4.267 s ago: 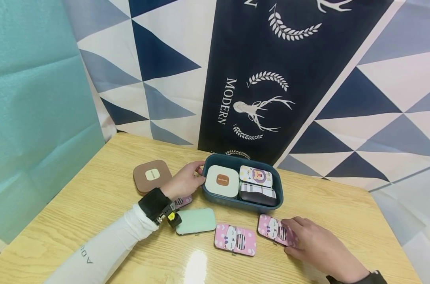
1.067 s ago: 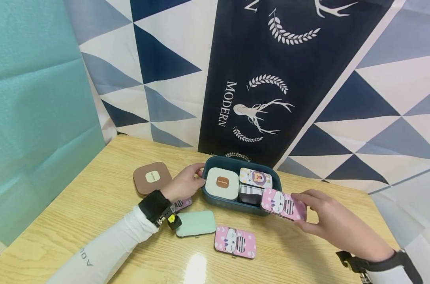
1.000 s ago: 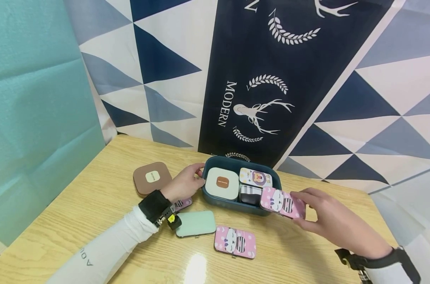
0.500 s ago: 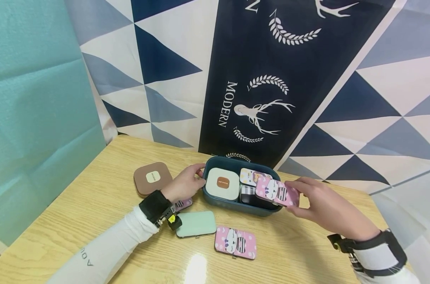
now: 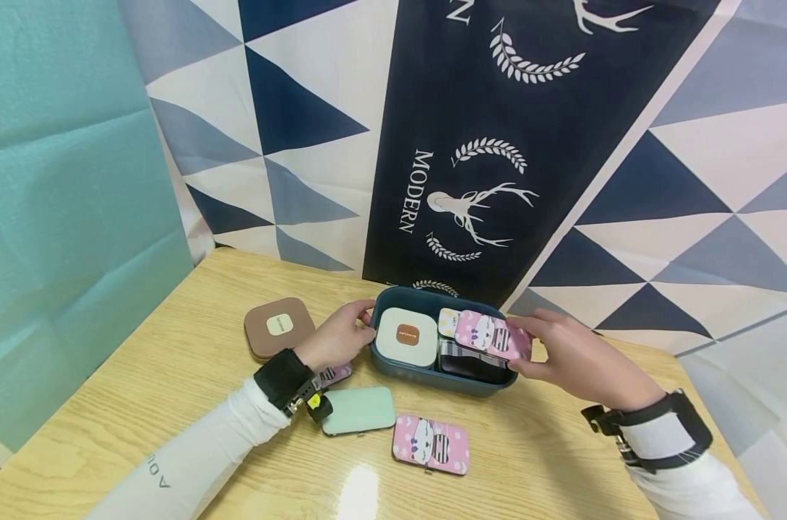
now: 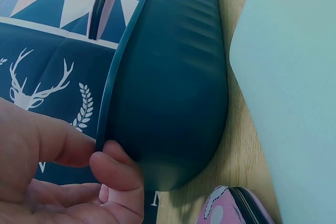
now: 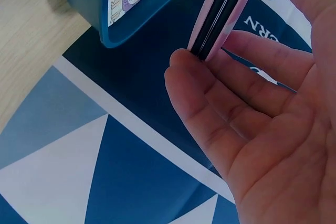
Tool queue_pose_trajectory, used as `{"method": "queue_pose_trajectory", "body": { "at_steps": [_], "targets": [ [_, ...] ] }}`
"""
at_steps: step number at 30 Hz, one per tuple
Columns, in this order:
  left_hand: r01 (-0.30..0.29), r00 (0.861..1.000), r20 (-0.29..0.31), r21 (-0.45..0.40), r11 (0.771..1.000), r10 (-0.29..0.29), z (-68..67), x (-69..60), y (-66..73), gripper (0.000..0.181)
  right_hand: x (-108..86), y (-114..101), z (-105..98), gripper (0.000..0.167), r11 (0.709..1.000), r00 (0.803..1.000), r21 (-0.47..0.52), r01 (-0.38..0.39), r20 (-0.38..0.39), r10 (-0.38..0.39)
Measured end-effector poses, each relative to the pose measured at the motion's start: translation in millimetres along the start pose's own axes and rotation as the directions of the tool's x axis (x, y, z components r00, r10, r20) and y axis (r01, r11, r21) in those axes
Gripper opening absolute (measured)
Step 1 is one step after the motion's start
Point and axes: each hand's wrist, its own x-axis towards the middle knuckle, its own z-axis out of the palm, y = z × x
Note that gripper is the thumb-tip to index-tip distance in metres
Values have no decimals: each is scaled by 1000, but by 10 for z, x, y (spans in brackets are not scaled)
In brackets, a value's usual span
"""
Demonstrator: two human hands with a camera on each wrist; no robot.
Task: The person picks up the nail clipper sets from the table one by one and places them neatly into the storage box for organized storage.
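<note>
My left hand (image 5: 337,336) pinches the left rim of a dark blue bin (image 5: 419,373); in the left wrist view thumb and fingers meet at its edge. My right hand (image 5: 575,361) holds a flat pink cat-print case (image 5: 491,336) by its right end, above the bin's right half. In the right wrist view the pink case (image 7: 220,14) stands edge-on between thumb and fingers, apart from the rim. Inside the bin lie a white square case (image 5: 393,354), a lion-print case (image 5: 448,323), partly covered by the pink one, and a striped and black case (image 5: 471,365).
Left of the bin is a brown square case (image 5: 263,332). In front lie a mint case (image 5: 360,410) and another pink cat case (image 5: 430,444). A further pink case (image 5: 333,373) is partly hidden by the left wrist. Patterned cloth (image 5: 315,144) hangs behind the table.
My right hand has lifted the pink cat-print case off the table at the right and carried it up and left over the bin. The left hand has stayed on the rim.
</note>
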Motion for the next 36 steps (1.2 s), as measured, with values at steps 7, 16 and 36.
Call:
{"method": "queue_pose_trajectory", "body": {
  "at_steps": [7,16,36],
  "targets": [
    [1,1000,-2,-4,1000,-1,1,4,3,56,126,14,15,52,1000,1000,3,-7,17,7],
    [3,1000,-2,-9,1000,-3,1,7,13,56,290,28,44,51,1000,999,0,-17,43,17],
    [-4,1000,6,-16,1000,4,-6,-3,12,56,719,-26,201,49,998,994,50,-22,112,16]
  ]
}}
